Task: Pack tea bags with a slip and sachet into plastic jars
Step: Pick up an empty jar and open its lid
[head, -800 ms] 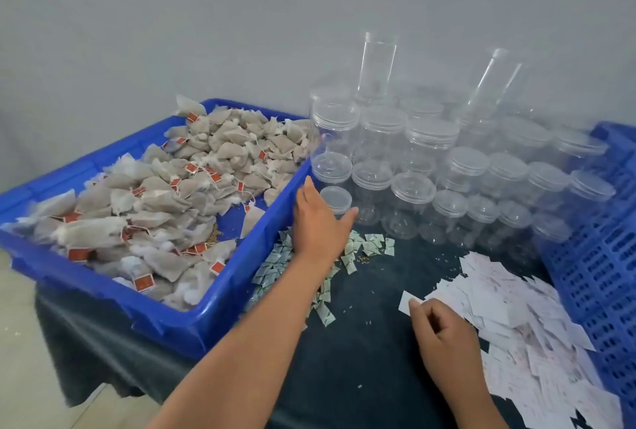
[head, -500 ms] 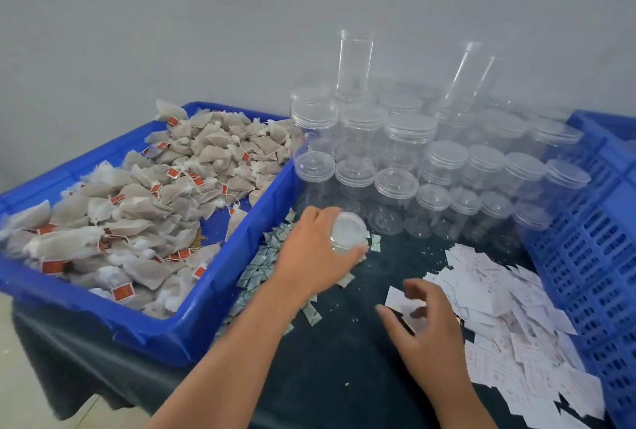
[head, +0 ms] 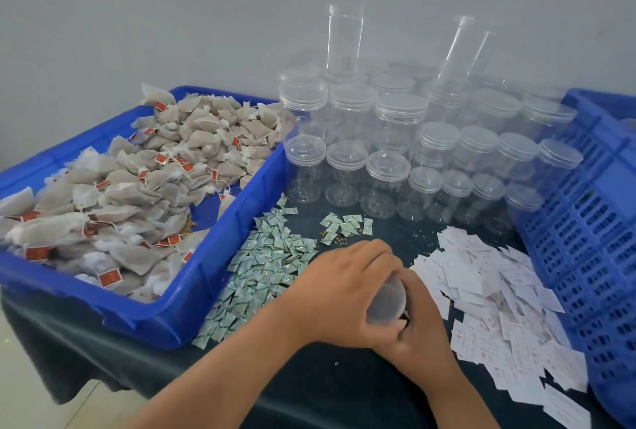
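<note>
While you hold the small clear plastic jar [head: 387,303] in both hands, it sits tilted over the dark cloth-covered table [head: 309,387], to the right of the blue solid-walled plastic tub [head: 179,308], off its front corner. Your left hand [head: 344,294] wraps the jar body from above, fingers curled over it. Your right hand [head: 423,322] grasps the jar's lower right end, thumb against the plastic; its fingers are hidden, so whether they sit on a lid cannot be told.

The tub holds a heap of grey-brown tea bags with red tags [head: 137,194]. Just right of the tub, small green-and-white sachets [head: 268,267] lie scattered on the cloth. Farther right of the tub lies a spread of white printed paper slips [head: 488,291]. Beyond the tub's right wall stand rows of clear lidded jars [head: 389,167], stacked in tiers. A blue perforated plastic crate [head: 592,222] sits farthest right of the tub.
</note>
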`<state>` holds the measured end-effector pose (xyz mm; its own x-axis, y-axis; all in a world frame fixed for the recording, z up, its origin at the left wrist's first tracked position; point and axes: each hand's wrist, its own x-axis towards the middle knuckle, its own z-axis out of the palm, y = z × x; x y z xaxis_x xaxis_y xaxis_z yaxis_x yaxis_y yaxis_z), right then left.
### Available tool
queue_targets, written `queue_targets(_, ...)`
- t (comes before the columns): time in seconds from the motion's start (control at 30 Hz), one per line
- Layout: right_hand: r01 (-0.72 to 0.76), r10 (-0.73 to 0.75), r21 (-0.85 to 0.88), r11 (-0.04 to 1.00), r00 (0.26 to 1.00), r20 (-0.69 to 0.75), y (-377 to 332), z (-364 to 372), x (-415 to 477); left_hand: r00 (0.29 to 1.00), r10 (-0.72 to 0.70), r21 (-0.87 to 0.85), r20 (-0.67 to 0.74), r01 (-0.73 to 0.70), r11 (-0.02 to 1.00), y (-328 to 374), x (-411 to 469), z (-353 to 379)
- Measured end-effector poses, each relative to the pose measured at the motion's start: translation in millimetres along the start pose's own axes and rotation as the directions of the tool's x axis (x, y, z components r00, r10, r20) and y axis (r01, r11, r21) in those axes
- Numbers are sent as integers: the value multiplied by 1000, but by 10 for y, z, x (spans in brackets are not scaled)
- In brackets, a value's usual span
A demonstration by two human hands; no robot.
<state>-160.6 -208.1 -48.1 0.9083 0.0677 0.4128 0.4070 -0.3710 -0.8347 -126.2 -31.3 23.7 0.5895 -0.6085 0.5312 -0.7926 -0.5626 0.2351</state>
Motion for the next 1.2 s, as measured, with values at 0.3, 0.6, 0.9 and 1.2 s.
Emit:
queue_targets(0.3,-101,104,-229,968,995,0,20,27,65,966,-214,84,-146,227,970,7,2,173)
queue_targets(0.6,13,-36,-454,891,998,-43,62,126,39,619,-702,209,353,679,704,21,64,25)
queue_targets(0.9,-92,2,-369,925,971,-237,94,96,80,747,-608,214,271,569,794,50,51,-21)
queue_targets(1.2,-129,78,-365,922,986,-150,146,60,49,891,-398,24,217,402,915,91,85,-4)
